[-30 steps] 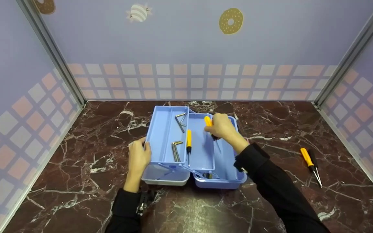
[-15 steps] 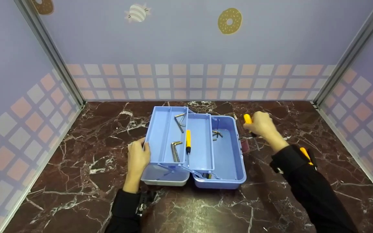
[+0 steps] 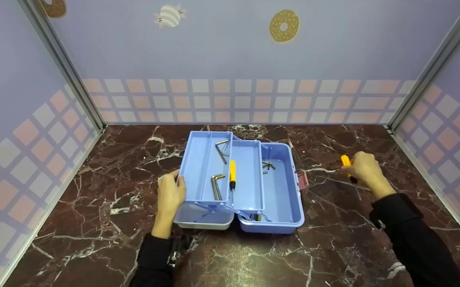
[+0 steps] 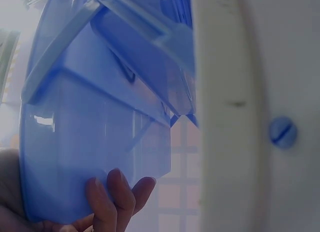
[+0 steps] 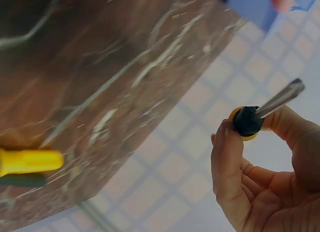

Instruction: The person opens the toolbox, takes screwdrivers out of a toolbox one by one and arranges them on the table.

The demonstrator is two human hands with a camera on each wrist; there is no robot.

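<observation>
Head view is showing the right hand carrying a screwdriver with a yellow-and-black handle off to the right. A second ago it was hanging over the light-blue plastic toolbox; now it's hovering well apart from it, above the dark red marbled tabletop. I'm reading that as the driver being out of the box but not set down. Those fingers are pinching the handle, shaft pointing down. Left hand is staying put, gripping the left edge of the raised light-blue upper tray.

Around them, L-shaped metal hex keys are lying in that tray, another yellow-handled screwdriver is lying in the middle tray, and short metal keys are sitting on the toolbox bottom, partly hidden by the trays. A pink latch is sticking out on the right.

Right wrist view is catching a yellow handle beside a dark one on the tabletop; the black sleeve is blocking both from above.
</observation>
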